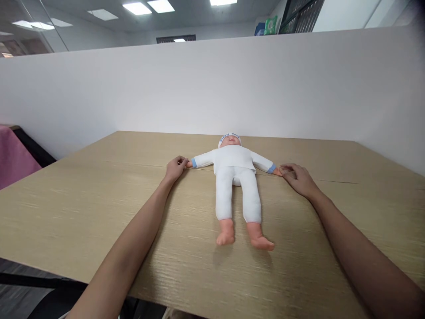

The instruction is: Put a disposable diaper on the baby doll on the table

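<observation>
The doll (235, 157) lies on its back on the table (79, 195); your left hand (175, 168) and right hand (300, 180) each pinch one outstretched doll hand. You seem to be spreading its arms, and any adjustment calls for even, gentle tension.

Ceiling panels (160, 5): blazing white from overhead!
Desk (83, 208): soft sheen at left, gentle shadows beside both forearms (142, 230)
Doll (235, 158): nicely sharp, small shadows by its feet
Far right corner: darkening
</observation>
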The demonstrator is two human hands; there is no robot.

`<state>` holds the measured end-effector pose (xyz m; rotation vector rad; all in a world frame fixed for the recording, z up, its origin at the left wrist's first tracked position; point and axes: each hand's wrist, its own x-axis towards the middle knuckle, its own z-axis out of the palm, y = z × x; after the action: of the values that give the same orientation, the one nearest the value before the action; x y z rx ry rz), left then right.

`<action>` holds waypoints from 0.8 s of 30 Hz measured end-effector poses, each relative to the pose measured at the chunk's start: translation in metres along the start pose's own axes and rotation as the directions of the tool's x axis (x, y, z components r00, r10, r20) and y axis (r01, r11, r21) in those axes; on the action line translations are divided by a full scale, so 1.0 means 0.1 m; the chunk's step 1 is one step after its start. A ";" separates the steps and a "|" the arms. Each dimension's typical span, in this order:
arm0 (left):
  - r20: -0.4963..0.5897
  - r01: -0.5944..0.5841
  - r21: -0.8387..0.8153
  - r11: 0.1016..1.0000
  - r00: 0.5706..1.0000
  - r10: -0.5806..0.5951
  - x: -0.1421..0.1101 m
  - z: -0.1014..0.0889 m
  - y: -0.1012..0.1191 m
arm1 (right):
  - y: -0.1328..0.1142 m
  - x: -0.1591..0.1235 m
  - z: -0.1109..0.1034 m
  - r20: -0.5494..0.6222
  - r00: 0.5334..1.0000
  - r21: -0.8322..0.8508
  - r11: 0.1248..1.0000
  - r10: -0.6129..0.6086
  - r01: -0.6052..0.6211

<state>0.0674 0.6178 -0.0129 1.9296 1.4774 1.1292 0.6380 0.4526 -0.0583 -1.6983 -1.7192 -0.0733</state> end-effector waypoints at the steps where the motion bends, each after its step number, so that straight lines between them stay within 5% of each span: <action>1: 0.000 0.001 -0.004 1.000 1.000 -0.001 0.00 0.00 0.00 | -0.02 0.00 0.00 0.004 1.000 -0.006 1.000 -0.010 0.010; 24: -0.026 0.041 -0.025 0.999 0.999 -0.042 0.03 0.02 -0.02 | -0.04 -0.02 0.02 0.017 0.999 -0.071 0.997 -0.042 0.043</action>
<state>0.0682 0.6218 -0.0150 1.8658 1.5041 1.1532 0.6332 0.4514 -0.0595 -1.7184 -1.7836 -0.1427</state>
